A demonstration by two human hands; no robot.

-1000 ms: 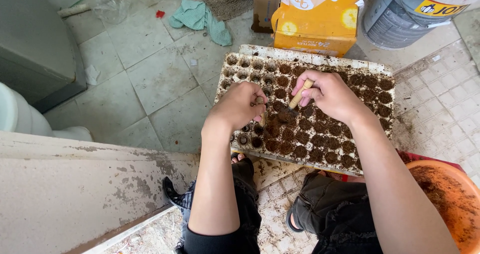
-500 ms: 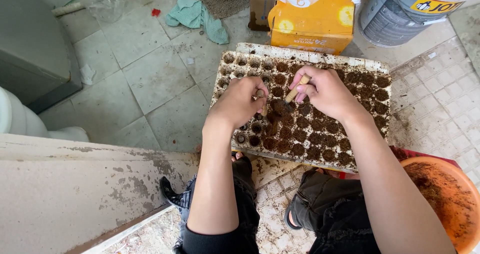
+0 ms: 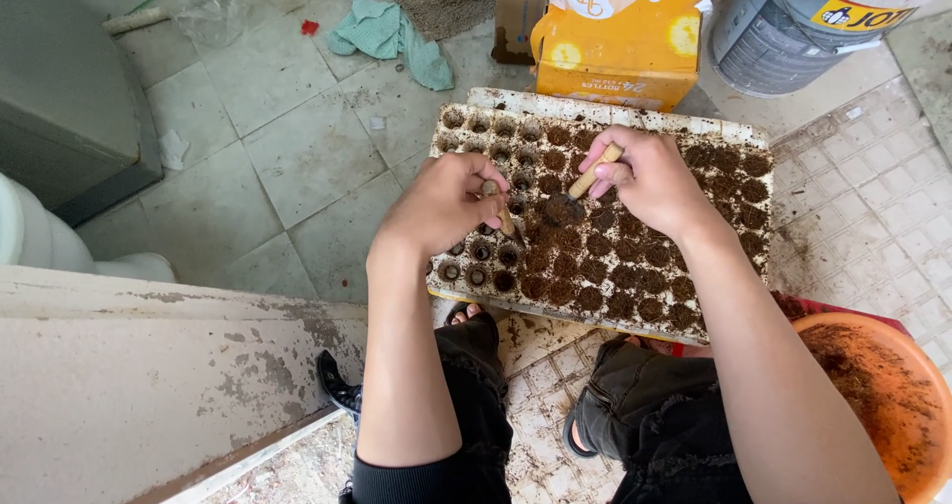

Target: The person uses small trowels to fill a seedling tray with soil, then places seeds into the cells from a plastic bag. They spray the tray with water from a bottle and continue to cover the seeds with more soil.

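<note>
A small wooden-handled scoop [image 3: 585, 185] is gripped in the right hand [image 3: 650, 182] and a stick [image 3: 499, 211] pinched in the left hand [image 3: 446, 201] over the seed tray [image 3: 595, 107] on the floor; soil could be spilled by tilting.

Seed tray [image 3: 605, 266] on floor before knees — box [image 3: 617, 30] behind it, bucket [image 3: 823, 23] behind-right, basin [image 3: 878, 390] right, cloth [image 3: 389, 36] behind-left. Both hands over tray — left hand [image 3: 446, 201], right hand [image 3: 654, 179].
</note>
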